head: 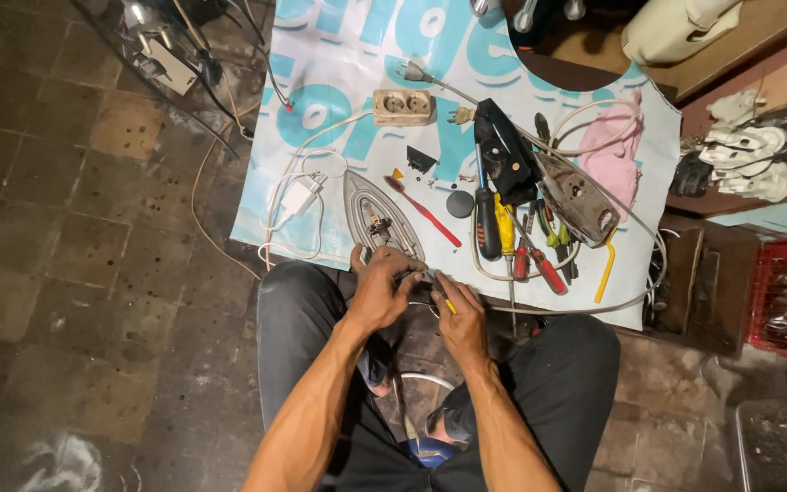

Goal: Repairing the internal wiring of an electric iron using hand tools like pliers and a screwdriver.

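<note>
Two bare hands meet at the near edge of a blue-and-white printed sheet point(339, 55) spread over the tiled floor point(75, 228). On the sheet lies an iron soleplate point(377, 219), its wide end toward the person. Right of it sit a black iron housing point(503, 150), a pink cloth point(617, 159), a bunch of screwdrivers point(526, 241), a double socket point(402, 106) and a red toothbrush point(423, 211). The left hand point(380, 293) curls its fingers shut over the soleplate's near end, touching it. Just beside it, the right hand point(460, 314) pinches a small yellow-handled tool point(447, 303), tip pointed at the left hand.
</note>
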